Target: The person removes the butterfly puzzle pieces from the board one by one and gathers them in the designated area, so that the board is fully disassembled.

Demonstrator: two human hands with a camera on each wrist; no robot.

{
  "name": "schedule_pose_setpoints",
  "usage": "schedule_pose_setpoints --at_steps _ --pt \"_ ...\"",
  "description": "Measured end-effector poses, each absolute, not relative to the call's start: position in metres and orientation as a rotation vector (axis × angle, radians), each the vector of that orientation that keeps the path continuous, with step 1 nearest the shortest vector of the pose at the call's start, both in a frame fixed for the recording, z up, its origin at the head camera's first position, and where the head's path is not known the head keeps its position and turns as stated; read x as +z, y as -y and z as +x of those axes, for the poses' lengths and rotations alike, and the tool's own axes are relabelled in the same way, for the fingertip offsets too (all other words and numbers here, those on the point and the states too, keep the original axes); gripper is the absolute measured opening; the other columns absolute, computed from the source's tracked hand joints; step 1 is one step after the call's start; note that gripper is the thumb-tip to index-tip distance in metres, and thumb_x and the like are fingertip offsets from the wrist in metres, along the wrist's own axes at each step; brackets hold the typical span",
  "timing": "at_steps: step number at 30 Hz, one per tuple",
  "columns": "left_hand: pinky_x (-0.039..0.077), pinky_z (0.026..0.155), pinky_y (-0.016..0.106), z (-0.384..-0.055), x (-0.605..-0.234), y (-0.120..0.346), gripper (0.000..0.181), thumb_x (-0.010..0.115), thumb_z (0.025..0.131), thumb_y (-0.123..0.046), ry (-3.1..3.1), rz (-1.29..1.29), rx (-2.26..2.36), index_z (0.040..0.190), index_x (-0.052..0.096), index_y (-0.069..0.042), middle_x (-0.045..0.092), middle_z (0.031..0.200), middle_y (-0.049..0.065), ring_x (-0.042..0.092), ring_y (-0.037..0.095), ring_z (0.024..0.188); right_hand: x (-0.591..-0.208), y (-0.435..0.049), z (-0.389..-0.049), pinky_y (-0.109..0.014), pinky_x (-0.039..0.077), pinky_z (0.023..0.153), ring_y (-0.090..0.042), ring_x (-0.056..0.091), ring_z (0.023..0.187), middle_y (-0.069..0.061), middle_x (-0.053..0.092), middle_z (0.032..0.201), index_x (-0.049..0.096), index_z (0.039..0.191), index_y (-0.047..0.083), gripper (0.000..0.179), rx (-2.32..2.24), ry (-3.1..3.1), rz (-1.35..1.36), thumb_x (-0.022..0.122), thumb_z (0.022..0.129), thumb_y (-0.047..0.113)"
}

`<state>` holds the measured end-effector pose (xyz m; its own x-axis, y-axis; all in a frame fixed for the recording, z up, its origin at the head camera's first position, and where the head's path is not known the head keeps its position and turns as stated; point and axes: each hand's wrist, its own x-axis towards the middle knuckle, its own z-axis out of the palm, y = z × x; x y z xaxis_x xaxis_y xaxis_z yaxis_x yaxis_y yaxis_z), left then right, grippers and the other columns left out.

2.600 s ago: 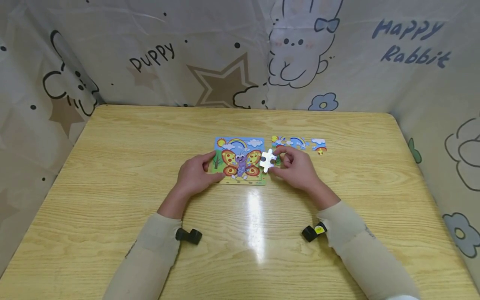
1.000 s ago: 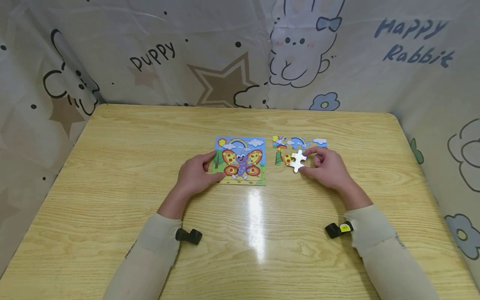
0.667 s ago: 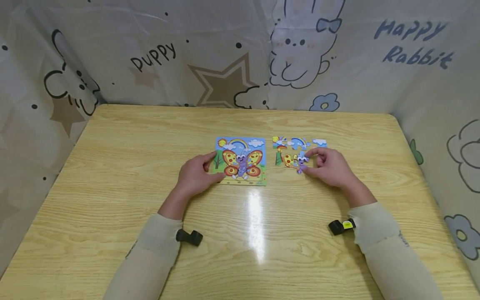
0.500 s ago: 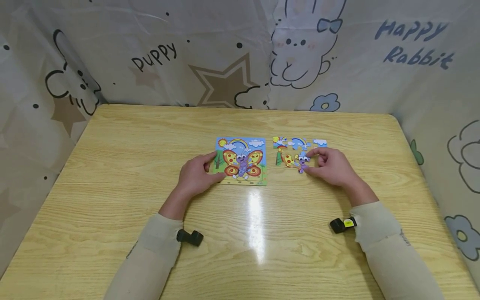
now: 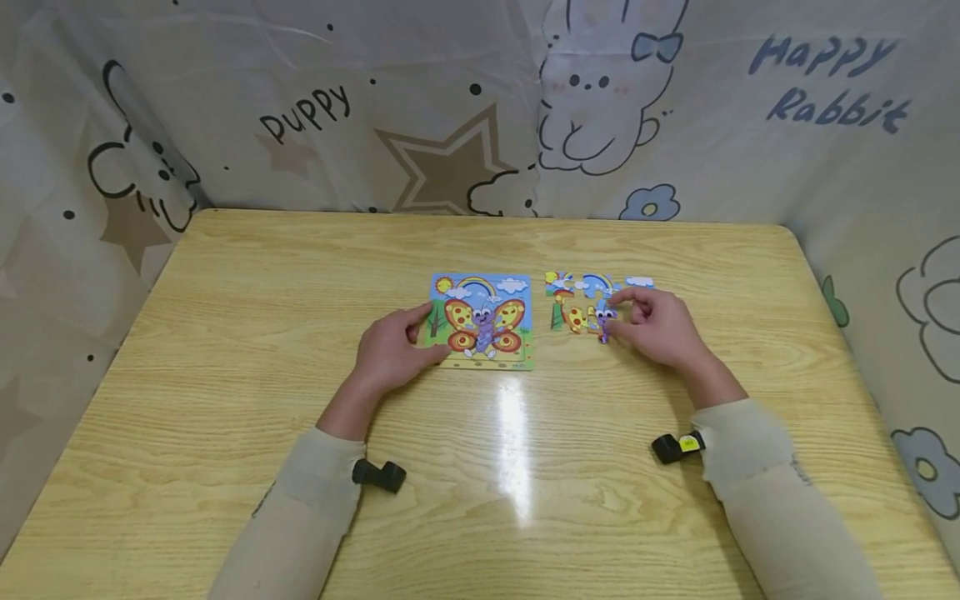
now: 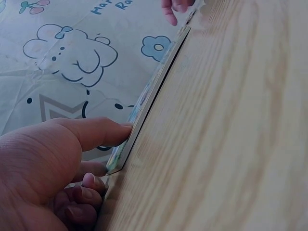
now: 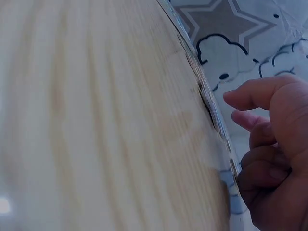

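Observation:
A square butterfly jigsaw puzzle (image 5: pixel 491 287) lies on the table in the head view. My left hand (image 5: pixel 390 354) holds it at its left side; in the left wrist view the thumb (image 6: pixel 113 132) rests on its edge. To the right, my right hand (image 5: pixel 660 327) hovers over a purple jigsaw piece (image 5: pixel 603 316) with the butterfly's face, partly hidden by the fingers. The right wrist view shows that hand's thumb (image 7: pixel 245 94) raised, with nothing between thumb and index finger. The purple piece lies picture side up, close beside a yellow wing piece (image 5: pixel 576 318).
Other jigsaw pieces lie right of the puzzle: a tree piece (image 5: pixel 556 317), a sun piece (image 5: pixel 553 280), a rainbow piece (image 5: pixel 597 284) and a cloud piece (image 5: pixel 637 282), partly covered by the right hand. A patterned cloth (image 5: pixel 315 167) stands behind the wooden table (image 5: pixel 300 258).
My right hand has carried the purple piece rightward from beside the puzzle, turned it from white back to picture side, set it by the wing piece and let go. The left hand stays put.

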<state>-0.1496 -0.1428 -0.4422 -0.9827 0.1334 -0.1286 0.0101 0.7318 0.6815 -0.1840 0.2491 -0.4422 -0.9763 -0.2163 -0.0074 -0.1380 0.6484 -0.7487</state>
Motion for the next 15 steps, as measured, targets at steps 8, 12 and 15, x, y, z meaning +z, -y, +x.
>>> schedule_pose_setpoints --at_steps 8,12,15 --pt "0.032 0.071 0.038 -0.150 -0.443 0.143 0.076 0.080 0.083 -0.041 -2.761 0.113 1.094 0.148 0.051 -0.013 0.052 0.087 0.007 0.046 0.024 0.080 -0.444 -0.228 -0.184 -0.033 0.032 0.056 -0.017 0.037 0.055 -0.001 0.040 0.060 0.071 0.108 0.006 0.036 -1.219 -2.793 -0.362 0.085 0.082 0.028" --pt "0.031 0.070 0.038 -0.150 -0.444 0.143 0.076 0.079 0.083 -0.041 -2.765 0.118 1.086 0.149 0.051 -0.013 0.051 0.087 0.006 0.045 0.024 0.079 -0.444 -0.221 -0.185 -0.033 0.033 0.055 -0.017 0.039 0.055 0.000 0.041 0.060 0.072 0.110 0.004 0.040 -1.165 -2.800 -0.413 0.086 0.081 0.028" --pt "0.031 0.070 0.038 -0.150 -0.445 0.144 0.076 0.079 0.084 -0.041 -2.768 0.119 1.084 0.149 0.051 -0.013 0.051 0.087 0.006 0.045 0.024 0.079 -0.445 -0.217 -0.186 -0.034 0.033 0.056 -0.017 0.038 0.054 0.001 0.040 0.059 0.073 0.109 0.005 0.037 -1.107 -2.802 -0.437 0.085 0.081 0.027"
